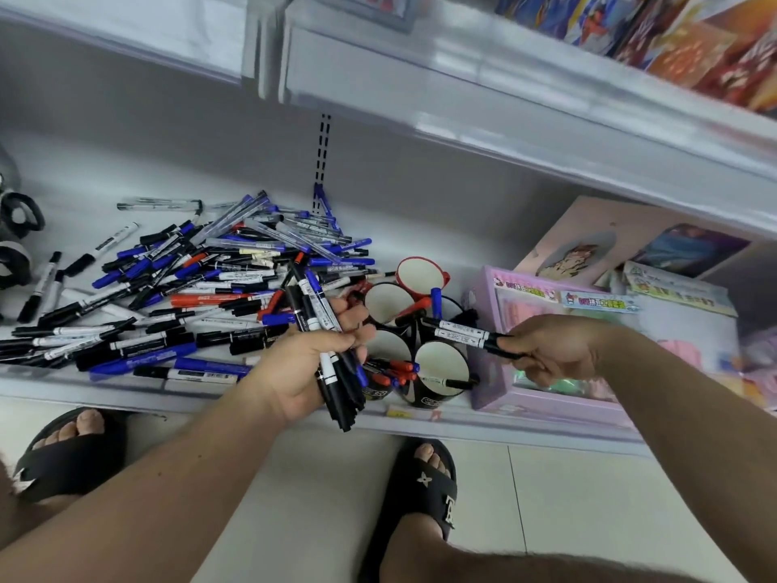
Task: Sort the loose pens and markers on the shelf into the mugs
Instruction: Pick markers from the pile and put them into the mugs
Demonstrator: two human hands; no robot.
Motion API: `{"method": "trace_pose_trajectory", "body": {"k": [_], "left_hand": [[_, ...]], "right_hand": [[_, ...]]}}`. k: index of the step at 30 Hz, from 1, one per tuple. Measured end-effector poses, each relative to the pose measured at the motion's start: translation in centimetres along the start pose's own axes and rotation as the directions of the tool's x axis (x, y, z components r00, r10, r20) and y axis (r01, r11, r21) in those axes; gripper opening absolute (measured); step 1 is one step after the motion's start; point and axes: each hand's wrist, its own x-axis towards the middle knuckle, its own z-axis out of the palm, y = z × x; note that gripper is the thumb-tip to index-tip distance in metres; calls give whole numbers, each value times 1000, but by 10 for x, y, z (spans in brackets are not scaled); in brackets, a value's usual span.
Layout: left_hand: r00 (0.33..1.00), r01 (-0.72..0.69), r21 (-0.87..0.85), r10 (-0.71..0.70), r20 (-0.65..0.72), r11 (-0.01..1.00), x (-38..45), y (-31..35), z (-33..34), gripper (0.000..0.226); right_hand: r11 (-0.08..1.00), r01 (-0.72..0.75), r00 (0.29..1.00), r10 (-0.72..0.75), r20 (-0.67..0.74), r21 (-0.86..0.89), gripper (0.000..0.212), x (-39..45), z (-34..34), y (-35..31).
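A big heap of loose pens and markers point(202, 284), black, blue and red, covers the white shelf point(84, 385). My left hand point(311, 363) grips a bundle of markers point(332, 347), mostly black with some blue. My right hand point(551, 351) pinches two black-and-white markers point(462, 332) above a cluster of mugs. The front black mug point(441, 372) holds one black marker. A mug point(389, 380) partly behind my left hand holds red and blue ones. Farther back stand a red mug point(420, 277) and a black mug point(389, 302).
A pink boxed set point(559, 389) stands right of the mugs, with cards and packets behind it. An upper shelf point(504, 98) overhangs the space. Dark round objects point(17, 216) sit at the far left. My sandalled feet are on the tiled floor below.
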Motion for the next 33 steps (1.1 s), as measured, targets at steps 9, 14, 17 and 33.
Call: {"method": "trace_pose_trajectory", "body": {"k": [9,14,17,33], "left_hand": [[1000,26,5,-26,6,1000,1,-7,1,41],[1000,10,12,-10,-14,1000,-1,-3,-2,40],[1000,7,1,-7,-7,1000,-2,-1,-5,40],[989,66,-110,-50,141,992,-7,9,2,28]], "right_hand": [[922,-241,970,222,-96,-302,33,35,27,11],[896,-205,979,185,-88,-395,40,48,45,5],[768,-97,983,-24,-181,-633,52,39,52,-14],[619,566,694,-714,-90,-544,27,-34,177,-85]]}}
